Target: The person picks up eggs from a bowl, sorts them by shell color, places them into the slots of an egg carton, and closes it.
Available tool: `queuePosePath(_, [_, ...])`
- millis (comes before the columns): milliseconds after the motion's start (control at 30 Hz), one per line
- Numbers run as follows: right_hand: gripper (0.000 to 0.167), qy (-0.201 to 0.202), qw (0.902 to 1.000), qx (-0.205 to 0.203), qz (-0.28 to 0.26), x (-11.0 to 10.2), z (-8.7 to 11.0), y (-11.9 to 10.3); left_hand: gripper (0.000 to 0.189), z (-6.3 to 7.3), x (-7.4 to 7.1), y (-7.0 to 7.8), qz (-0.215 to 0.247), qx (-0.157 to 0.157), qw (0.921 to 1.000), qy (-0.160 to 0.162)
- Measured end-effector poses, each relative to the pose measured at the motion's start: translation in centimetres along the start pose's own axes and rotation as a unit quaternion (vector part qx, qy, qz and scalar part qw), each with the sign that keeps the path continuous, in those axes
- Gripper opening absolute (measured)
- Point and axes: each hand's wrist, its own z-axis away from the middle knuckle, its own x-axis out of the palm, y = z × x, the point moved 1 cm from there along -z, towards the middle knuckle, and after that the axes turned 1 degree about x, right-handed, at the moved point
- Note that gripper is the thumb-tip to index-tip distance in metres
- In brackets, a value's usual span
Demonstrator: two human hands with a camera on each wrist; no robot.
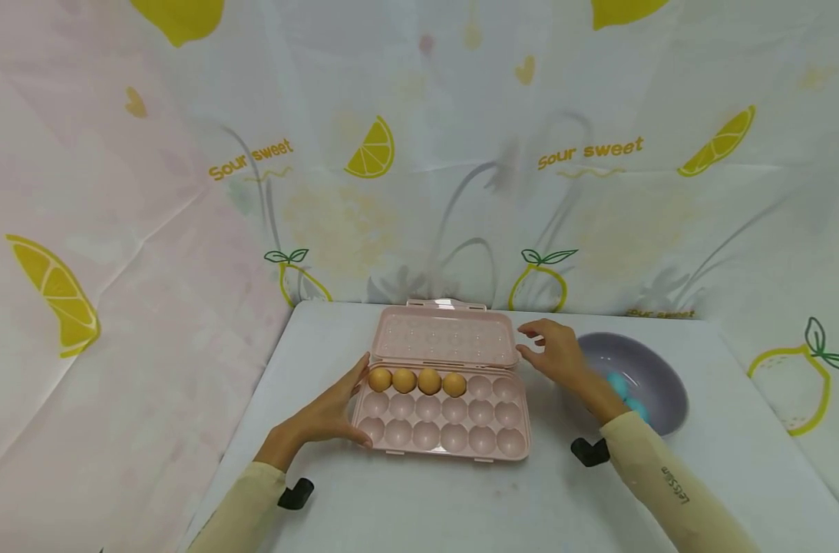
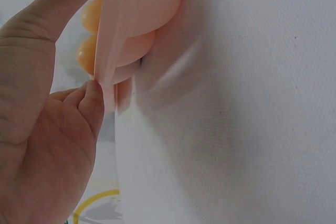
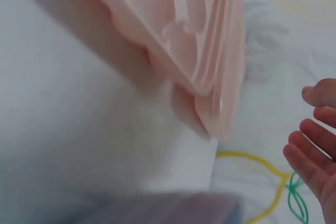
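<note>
A pink egg carton [image 1: 468, 423] lies open on the table, its lid [image 1: 447, 336] folded back. Several orange-brown eggs [image 1: 429, 382] fill cups from the left of its back row; the other cups are bare. My left hand [image 1: 331, 413] holds the carton's left side, thumb at the front corner and fingers toward the back. In the left wrist view, fingertips [image 2: 93, 95] touch the carton's edge [image 2: 107, 40]. My right hand [image 1: 556, 353] is raised beside the lid's right edge, holding nothing, fingers loosely bent and apart from the thumb.
A grey-purple bowl [image 1: 661, 369] stands on the right of the white table [image 1: 419, 507], with bright blue egg-like pieces [image 1: 618, 384] inside, partly behind my right forearm. A lemon-print cloth [image 1: 447, 153] hangs behind the table.
</note>
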Motion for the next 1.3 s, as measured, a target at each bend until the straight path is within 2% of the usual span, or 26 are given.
queuePosePath(167, [0.030, 0.009, 0.9993, 0.031, 0.021, -2.9, 0.6, 1.2, 0.145, 0.0, -0.1, 0.1, 0.000, 0.000, 1.0000, 0.000])
queuePosePath(333, [0.029, 0.009, 0.9975, 0.067, 0.020, -4.6, 1.7, 2.6, 0.145, 0.1, -0.2, 0.1, -0.001, 0.000, 1.0000, 0.003])
queuePosePath(467, [0.029, -0.012, 0.9946, 0.095, 0.040, -5.4, 2.7, 3.4, 0.145, 0.2, -0.1, 0.0, 0.002, -0.001, 1.0000, 0.002])
queuePosePath(633, [0.032, -0.060, 0.9874, 0.132, 0.062, -6.2, 4.0, 4.7, 0.145, 0.2, 0.0, -0.1, 0.004, -0.003, 1.0000, 0.002])
queuePosePath(800, [0.042, -0.113, 0.9753, 0.176, 0.071, -6.9, 5.0, 5.8, 0.145, 0.2, 0.0, -0.1, 0.005, -0.004, 1.0000, 0.002])
queuePosePath(1100, [0.059, -0.182, 0.9430, 0.270, 0.068, -7.1, 6.1, 6.9, 0.145, 0.1, 0.0, -0.2, 0.003, 0.001, 1.0000, 0.004])
queuePosePath(1167, [0.057, -0.187, 0.9405, 0.275, 0.069, -7.2, 6.2, 7.0, 0.145, 0.1, 0.0, -0.1, 0.004, 0.001, 1.0000, 0.004])
queuePosePath(1300, [0.039, -0.195, 0.9316, 0.295, 0.082, -7.7, 6.5, 6.9, 0.145, 0.1, 0.1, 0.0, 0.010, 0.000, 0.9999, 0.003])
